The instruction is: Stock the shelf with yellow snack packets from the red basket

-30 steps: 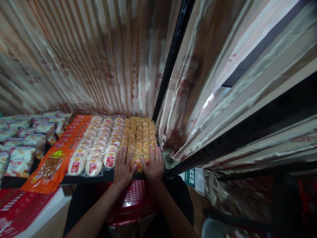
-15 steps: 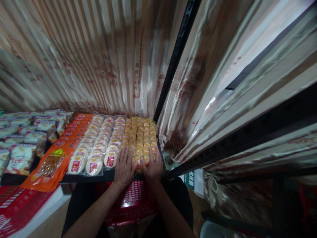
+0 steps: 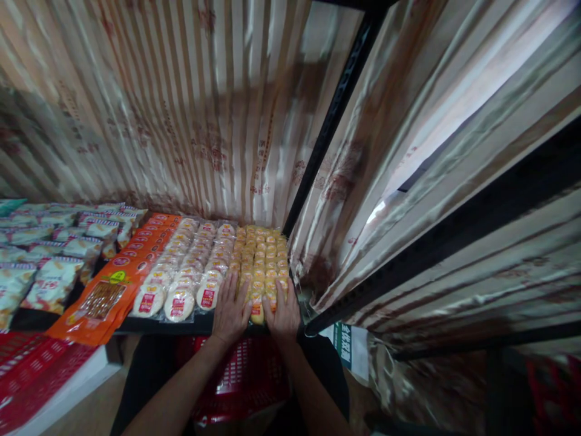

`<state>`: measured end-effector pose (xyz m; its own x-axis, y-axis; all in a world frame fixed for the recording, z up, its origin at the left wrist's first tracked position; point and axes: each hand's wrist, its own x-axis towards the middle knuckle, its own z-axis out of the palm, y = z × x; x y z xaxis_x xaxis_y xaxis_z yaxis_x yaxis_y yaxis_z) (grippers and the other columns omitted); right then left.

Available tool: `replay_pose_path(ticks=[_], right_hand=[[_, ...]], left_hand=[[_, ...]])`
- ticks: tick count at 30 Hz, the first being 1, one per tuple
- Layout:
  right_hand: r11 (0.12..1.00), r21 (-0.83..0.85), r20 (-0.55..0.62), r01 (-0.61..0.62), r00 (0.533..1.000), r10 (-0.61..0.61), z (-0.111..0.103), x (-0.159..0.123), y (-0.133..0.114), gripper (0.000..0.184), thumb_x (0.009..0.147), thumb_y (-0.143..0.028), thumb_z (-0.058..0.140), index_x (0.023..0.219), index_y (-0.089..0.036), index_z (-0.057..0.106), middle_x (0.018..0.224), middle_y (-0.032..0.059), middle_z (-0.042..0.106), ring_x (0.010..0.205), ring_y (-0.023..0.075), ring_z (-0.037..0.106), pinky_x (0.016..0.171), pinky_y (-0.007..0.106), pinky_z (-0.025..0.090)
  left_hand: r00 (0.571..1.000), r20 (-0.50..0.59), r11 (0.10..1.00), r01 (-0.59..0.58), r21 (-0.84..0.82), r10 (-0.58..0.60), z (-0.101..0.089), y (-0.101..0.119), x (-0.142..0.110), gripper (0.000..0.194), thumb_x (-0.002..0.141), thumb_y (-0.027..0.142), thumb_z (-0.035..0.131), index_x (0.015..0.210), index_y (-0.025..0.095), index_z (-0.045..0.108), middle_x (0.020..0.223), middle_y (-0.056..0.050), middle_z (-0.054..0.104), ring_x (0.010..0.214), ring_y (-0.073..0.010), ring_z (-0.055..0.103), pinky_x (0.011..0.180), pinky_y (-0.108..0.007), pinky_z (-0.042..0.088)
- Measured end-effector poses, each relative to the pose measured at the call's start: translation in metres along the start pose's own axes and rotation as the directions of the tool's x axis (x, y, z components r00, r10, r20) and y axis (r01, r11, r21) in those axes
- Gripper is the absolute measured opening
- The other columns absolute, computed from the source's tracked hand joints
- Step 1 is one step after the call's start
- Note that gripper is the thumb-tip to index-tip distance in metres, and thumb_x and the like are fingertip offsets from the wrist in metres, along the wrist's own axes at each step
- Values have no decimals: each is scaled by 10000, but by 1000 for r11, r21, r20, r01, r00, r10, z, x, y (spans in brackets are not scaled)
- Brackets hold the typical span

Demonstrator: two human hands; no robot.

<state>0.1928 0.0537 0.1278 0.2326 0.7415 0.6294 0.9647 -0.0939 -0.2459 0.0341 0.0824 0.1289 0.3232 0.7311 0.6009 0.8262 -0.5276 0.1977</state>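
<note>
Rows of small yellow wrapped snacks (image 3: 258,260) fill the right end of a dark shelf (image 3: 190,326). On the front of these rows rest both my hands. My left hand (image 3: 230,307) lies with fingers stretched over the left rows, close to the round white wrapped crackers (image 3: 180,301). Flat against the right rows is my right hand (image 3: 282,307), its fingers spread along the edge. Between the two hands a few yellow packs show at the front. The packs under my palms are hidden.
Left of the crackers lie orange snack bags (image 3: 106,293) and white snack bags (image 3: 54,281). A red basket (image 3: 245,378) sits below the shelf between my legs. A black post (image 3: 324,133) stands at the back corner, before striped curtains (image 3: 218,109). A black rail (image 3: 445,224) slants at right.
The view has shifted slightly, so the shelf and snacks appear a little lower and further right. Both hands stay on the yellow packs, now with a slightly wider gap between them.
</note>
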Motion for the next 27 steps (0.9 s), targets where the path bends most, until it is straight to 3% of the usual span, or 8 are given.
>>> replay_pose_path(ticks=[16,27], right_hand=[[1000,11,49,-16,999,16,3,-3,1,558,894,-529,349,1254,-142,526,1381,167,415,1186,270,480,933,397,448],[1000,4,52,10,999,-10,4,1,1,654,891,-588,256,1250,-110,522,1367,192,411,1167,302,495,923,414,454]], left_hand=[[999,-10,999,31,-23,-31,-3,3,0,492,866,267,447,1350,185,416,1464,-128,354,1373,-275,271,1071,-477,338],[999,17,997,51,-64,-50,-3,2,-1,527,900,397,407,1384,191,367,1492,-111,312,1386,-251,243,1105,-444,271]])
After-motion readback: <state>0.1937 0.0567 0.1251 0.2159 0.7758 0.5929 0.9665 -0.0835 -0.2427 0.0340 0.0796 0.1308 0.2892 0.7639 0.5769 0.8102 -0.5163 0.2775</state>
